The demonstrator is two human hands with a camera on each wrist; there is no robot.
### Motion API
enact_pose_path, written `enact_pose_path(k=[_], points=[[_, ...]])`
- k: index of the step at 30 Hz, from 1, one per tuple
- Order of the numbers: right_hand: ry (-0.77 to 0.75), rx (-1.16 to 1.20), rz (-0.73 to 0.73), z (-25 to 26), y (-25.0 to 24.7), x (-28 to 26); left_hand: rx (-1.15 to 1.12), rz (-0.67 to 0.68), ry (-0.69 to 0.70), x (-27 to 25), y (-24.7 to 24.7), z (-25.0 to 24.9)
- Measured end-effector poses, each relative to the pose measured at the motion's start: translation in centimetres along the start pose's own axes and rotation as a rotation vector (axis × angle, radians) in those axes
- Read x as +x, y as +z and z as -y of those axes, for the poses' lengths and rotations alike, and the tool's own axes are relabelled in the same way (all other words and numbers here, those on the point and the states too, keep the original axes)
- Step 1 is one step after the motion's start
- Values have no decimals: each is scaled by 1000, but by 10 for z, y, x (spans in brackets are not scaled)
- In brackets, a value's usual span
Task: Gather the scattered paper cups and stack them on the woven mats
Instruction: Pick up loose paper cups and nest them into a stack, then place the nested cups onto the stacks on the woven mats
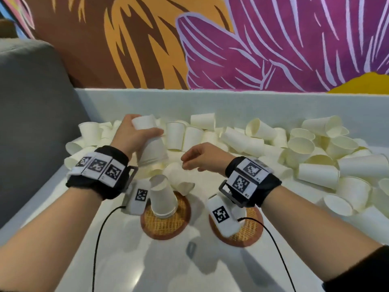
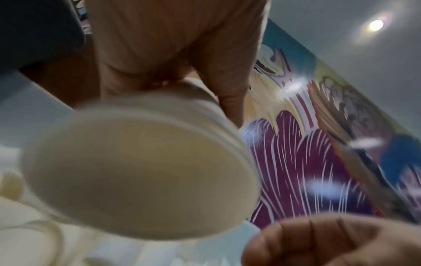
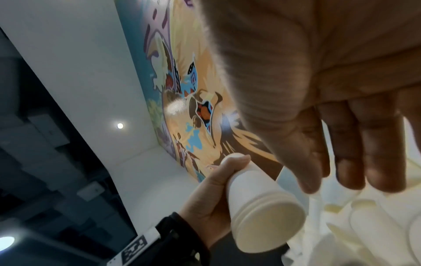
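My left hand [image 1: 145,131] grips a nested stack of white paper cups [image 1: 150,148], tilted, mouths toward me, above the table. In the left wrist view the held stack [image 2: 141,171] fills the frame under my left hand [image 2: 159,54]. My right hand [image 1: 189,161] hovers just right of that stack, with loosely bent fingers [image 3: 364,144] holding nothing. An upside-down cup stack [image 1: 163,197] stands on the left woven mat [image 1: 166,226]. The right woven mat [image 1: 250,232] is partly hidden by my wrist camera. Several loose cups [image 1: 294,148] lie heaped behind.
A grey cushion [image 1: 31,102] borders the white table [image 1: 147,270] on the left. A low white ledge [image 1: 210,102] and a painted wall close off the back. Black cables [image 1: 101,239] trail from both wrists, and a small grey object [image 1: 190,248] lies near the mats.
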State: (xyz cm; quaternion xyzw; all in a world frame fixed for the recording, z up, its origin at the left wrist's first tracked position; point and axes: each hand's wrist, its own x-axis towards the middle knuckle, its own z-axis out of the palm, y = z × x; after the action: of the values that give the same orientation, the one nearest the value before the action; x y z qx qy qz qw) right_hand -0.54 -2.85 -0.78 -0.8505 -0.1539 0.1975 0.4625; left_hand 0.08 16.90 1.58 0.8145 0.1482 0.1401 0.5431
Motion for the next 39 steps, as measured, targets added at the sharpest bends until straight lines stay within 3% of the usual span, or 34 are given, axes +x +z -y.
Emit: enact_pose_path(k=[3,10,15,18,21,23,25,28,31,35,39], points=[[21,-132,40,-3,24,9,81,-33,106,-26,-1,19],[111,-488,167,-9,58,17,157,251,265,-62,22,83],[127,-619,227,-10,63,23,83,368,176,-60,21,108],[116,-604,197,-6,52,28,-118,307,141,-46,15,88],[90,-606,122,2,42,39,-161,73,18,-14,5,76],[87,-633,90,8,35,48,-22,38,-71,8,-2,83],[97,-663,70,12,31,59,245,125,-112,24,-5,95],[110,-731,98,11,32,72,526,175,-13,33,-4,103],[16,-771,109,5,41,85,562,190,116,33,-2,101],[28,-845,280,4,53,103,729,427,192,32,5,112],[27,-813,175,-10,65,107,964,636,74,34,10,131]])
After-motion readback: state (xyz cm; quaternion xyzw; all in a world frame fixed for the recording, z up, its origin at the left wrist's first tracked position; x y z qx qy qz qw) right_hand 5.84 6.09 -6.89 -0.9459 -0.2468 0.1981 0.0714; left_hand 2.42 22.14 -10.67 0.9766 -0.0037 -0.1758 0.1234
